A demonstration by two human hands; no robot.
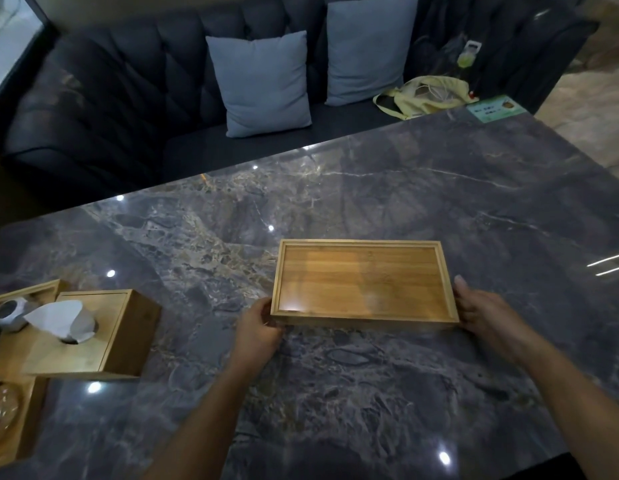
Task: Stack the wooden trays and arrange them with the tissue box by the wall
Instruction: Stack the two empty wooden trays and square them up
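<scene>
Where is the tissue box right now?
In the head view the tissue box sits at the table's left edge, on a wooden tray, well left of the tray held in both hands.

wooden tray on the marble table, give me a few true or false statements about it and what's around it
1. Both hands, left hand and right hand, grip the wooden tray at its short ends. True.
2. The tray holds a cup. False: it is empty.
3. A white tissue sticks out of the wooden tissue box. True.
4. The tissue box is to the right of the tray. False: it is to its left.
5. Two grey cushions lean on the dark sofa. True.
</scene>
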